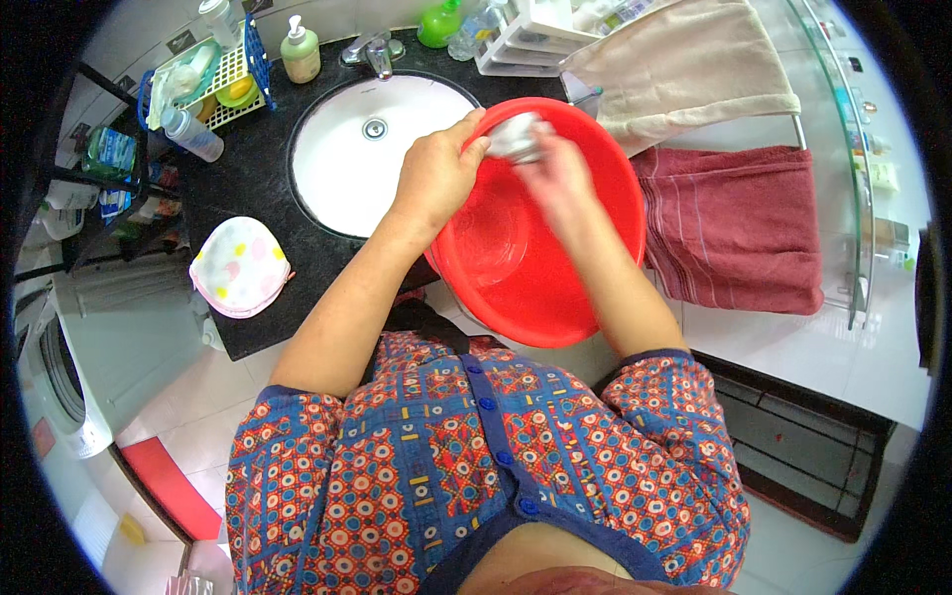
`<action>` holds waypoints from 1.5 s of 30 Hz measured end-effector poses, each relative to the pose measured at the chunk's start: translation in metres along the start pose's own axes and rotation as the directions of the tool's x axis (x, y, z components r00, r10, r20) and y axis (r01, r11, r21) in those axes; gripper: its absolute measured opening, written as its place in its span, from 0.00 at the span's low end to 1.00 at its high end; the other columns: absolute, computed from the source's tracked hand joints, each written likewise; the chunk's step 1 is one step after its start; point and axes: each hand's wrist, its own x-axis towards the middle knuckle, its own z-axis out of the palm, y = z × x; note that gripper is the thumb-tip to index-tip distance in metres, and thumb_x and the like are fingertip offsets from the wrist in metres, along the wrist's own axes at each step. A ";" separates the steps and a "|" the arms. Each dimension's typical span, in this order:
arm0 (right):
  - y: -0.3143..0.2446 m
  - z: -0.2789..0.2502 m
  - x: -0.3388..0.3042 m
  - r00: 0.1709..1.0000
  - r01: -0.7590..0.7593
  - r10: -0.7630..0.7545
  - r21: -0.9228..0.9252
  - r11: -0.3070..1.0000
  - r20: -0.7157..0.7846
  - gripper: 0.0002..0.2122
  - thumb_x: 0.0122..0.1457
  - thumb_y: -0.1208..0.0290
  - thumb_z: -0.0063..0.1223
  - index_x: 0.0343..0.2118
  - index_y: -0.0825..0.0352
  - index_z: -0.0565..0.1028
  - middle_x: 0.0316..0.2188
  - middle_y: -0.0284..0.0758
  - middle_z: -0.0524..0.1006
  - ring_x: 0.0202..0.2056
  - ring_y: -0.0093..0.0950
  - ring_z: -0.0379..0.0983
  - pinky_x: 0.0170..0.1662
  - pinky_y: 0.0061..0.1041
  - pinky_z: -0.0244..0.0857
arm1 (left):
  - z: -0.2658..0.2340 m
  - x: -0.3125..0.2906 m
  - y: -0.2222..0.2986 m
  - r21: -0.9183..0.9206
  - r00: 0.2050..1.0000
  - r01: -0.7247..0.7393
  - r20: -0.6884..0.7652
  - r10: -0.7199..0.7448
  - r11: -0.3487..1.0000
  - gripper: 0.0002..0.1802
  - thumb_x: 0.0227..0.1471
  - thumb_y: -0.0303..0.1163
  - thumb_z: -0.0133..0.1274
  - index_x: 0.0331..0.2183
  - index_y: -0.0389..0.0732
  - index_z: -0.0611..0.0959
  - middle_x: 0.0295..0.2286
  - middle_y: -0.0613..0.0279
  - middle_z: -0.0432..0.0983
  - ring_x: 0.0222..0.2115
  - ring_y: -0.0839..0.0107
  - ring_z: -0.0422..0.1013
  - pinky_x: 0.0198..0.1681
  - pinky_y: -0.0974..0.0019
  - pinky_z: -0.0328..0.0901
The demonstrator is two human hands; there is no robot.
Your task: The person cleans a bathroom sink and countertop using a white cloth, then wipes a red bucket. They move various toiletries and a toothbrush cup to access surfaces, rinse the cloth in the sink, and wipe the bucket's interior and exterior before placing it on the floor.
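A large red plastic tub [476, 248] is tipped toward me beside the counter, its open mouth facing up. My left hand [433, 178] grips its rim at the upper left, thumb pointing inward. Inside the tub near the far wall, my right hand [557, 178] is smeared by motion, its fingers closed on a whitish-grey bundle [516, 137] that looks like cloth. Blur hides what exactly the bundle is. The tub's bottom looks shiny.
A white oval sink [342, 164] with a chrome tap [377, 55] lies left of the tub. Around it on the black counter are a pump bottle [299, 52], a basket [230, 91] and a dotted pouch [241, 268]. Towels, including a maroon one [734, 228], hang at right.
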 end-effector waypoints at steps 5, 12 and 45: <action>-0.007 -0.031 0.013 0.994 0.099 -0.099 0.003 0.995 0.056 0.12 0.59 0.75 0.42 0.46 0.66 0.67 0.42 0.38 0.72 0.43 0.33 0.71 0.44 0.35 0.69 | 0.003 0.001 0.003 0.043 1.000 -0.020 0.022 0.019 0.999 0.19 0.52 0.35 0.50 0.47 0.41 0.77 0.31 0.42 0.76 0.33 0.49 0.74 0.39 0.54 0.67; 0.040 -0.031 -0.029 0.728 -0.109 0.456 -0.570 0.814 0.512 0.21 0.50 0.79 0.50 0.50 0.66 0.67 0.41 0.34 0.73 0.42 0.28 0.71 0.45 0.29 0.67 | 0.002 -0.001 0.000 0.026 0.998 0.047 -0.042 -0.046 0.999 0.19 0.52 0.33 0.48 0.47 0.41 0.78 0.29 0.42 0.76 0.32 0.49 0.74 0.38 0.53 0.68; 0.058 -0.013 0.033 0.917 -0.254 0.329 -0.304 0.918 0.226 0.14 0.59 0.65 0.35 0.43 0.64 0.71 0.35 0.38 0.76 0.36 0.32 0.74 0.41 0.34 0.69 | -0.002 -0.004 0.011 0.126 0.989 0.142 0.012 -0.144 0.982 0.18 0.52 0.31 0.49 0.47 0.40 0.77 0.31 0.43 0.77 0.32 0.53 0.76 0.38 0.61 0.69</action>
